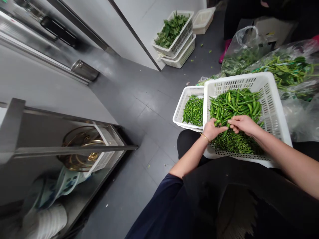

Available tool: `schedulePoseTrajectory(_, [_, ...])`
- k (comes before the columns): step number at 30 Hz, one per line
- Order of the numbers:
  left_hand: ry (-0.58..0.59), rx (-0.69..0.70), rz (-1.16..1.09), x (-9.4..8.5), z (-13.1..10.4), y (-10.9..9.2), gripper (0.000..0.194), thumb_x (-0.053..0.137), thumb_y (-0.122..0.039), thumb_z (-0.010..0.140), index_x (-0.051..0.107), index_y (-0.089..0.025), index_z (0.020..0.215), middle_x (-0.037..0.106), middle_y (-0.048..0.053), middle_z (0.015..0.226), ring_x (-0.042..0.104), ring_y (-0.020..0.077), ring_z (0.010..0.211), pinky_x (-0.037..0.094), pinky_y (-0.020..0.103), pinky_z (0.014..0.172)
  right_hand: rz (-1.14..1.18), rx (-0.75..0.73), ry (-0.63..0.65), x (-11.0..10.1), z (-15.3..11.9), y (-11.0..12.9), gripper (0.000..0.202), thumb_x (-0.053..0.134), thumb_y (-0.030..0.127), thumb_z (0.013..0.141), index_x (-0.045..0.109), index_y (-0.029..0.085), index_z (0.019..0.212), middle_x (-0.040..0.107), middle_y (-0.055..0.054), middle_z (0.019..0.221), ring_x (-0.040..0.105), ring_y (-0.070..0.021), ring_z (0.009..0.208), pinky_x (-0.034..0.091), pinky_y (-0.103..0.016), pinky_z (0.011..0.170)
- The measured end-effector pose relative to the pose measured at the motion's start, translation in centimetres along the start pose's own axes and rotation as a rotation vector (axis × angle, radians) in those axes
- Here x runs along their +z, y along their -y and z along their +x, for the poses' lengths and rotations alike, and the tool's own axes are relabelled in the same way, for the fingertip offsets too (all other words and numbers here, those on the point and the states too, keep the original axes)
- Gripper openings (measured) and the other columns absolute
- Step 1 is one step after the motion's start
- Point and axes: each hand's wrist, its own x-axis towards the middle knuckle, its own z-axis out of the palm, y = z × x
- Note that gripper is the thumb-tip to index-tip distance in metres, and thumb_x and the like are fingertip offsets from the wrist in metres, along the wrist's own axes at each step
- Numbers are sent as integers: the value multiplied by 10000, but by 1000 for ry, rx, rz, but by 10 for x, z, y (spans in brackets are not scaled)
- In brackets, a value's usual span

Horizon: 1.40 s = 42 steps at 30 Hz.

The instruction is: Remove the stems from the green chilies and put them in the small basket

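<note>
A large white basket rests on the person's lap, with many green chilies toward its back and a heap of thin green stems nearer the body. Over the basket's left part, my left hand, with a bracelet at the wrist, is closed around green chilies. My right hand pinches a green chili close beside the left fingertips. Beyond the basket's left side sits a smaller white basket holding green chilies.
Stacked white baskets with leafy greens stand by the wall. Plastic bags of greens lie at the right, near another person's pink boot. A metal shelf with bowls and baskets is at the left.
</note>
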Motion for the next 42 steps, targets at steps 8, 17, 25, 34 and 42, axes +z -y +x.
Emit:
schedulePoseTrajectory(8, [194,-230,-425,-16,-12,-11,247,670,-329,611,537,-129,674,538,-2,561,356,43,395,216,206,364,-915,-435,-323,-2,-14,-5,368,326,337,907,616,162,1052,599,-130,985,572,-195,757,375,-279,572])
schedulePoseTrajectory(17, [176,-126,-624,-40,-22,-29,342,730,-241,566,403,-166,630,306,-77,477,300,24,416,215,183,412,-1276,-472,60,19,38,-2,373,308,110,873,558,169,1144,566,-145,974,598,-231,844,409,-297,623])
schedulePoseTrajectory(25, [193,-203,-672,-37,-15,-20,389,757,-283,556,398,-173,658,317,-77,497,311,27,426,202,176,405,-1253,-491,124,7,41,-13,336,318,158,878,568,169,1103,565,-159,1004,616,-214,745,421,-322,610])
schedulePoseTrajectory(34, [81,-133,-666,-33,-13,-14,338,765,-229,555,464,-145,682,492,-40,552,466,51,475,355,191,466,-1179,-551,134,-11,43,-11,266,411,241,863,613,192,1029,622,-113,913,613,-190,698,409,-289,595])
schedulePoseTrajectory(42, [79,-19,-397,3,11,-14,376,793,-236,533,494,-135,738,630,8,735,581,80,592,465,237,609,-119,-318,20,-31,2,21,320,504,450,817,625,167,905,664,-36,674,616,-149,584,476,-272,599])
